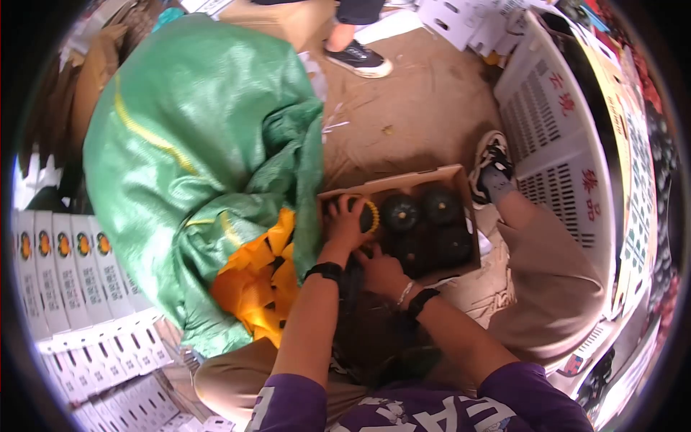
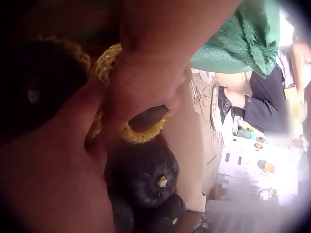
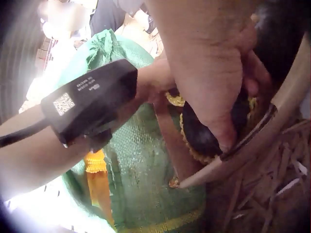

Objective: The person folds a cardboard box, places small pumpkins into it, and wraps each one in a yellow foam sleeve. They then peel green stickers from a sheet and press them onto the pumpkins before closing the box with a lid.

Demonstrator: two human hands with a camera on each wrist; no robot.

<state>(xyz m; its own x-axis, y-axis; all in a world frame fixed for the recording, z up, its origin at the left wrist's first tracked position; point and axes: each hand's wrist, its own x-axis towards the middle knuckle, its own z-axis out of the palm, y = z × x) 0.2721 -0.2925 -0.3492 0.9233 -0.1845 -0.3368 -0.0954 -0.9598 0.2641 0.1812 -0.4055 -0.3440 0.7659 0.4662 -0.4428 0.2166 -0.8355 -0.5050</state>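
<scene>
My left hand (image 1: 344, 225) curls over a dark kabocha squash in a yellow foam net (image 1: 373, 217), at the far left corner of a cardboard box (image 1: 403, 180). In the left wrist view part of that squash (image 2: 148, 119) shows beneath the fingers. Close beside it, my right hand (image 1: 383, 276) grips a netted squash (image 3: 199, 128) at the near left of the box, thumb laid across it in the right wrist view. Bare kabocha squashes (image 1: 401, 212) with pale stems fill the box's right side.
A big green woven sack (image 1: 209, 108) stands left of the box, with orange netting (image 1: 255, 281) at its foot. White crates (image 1: 543, 137) line the right, and stacked white cartons (image 1: 65, 281) the left. Another person's shoe (image 1: 360, 59) is on the cardboard-covered floor ahead.
</scene>
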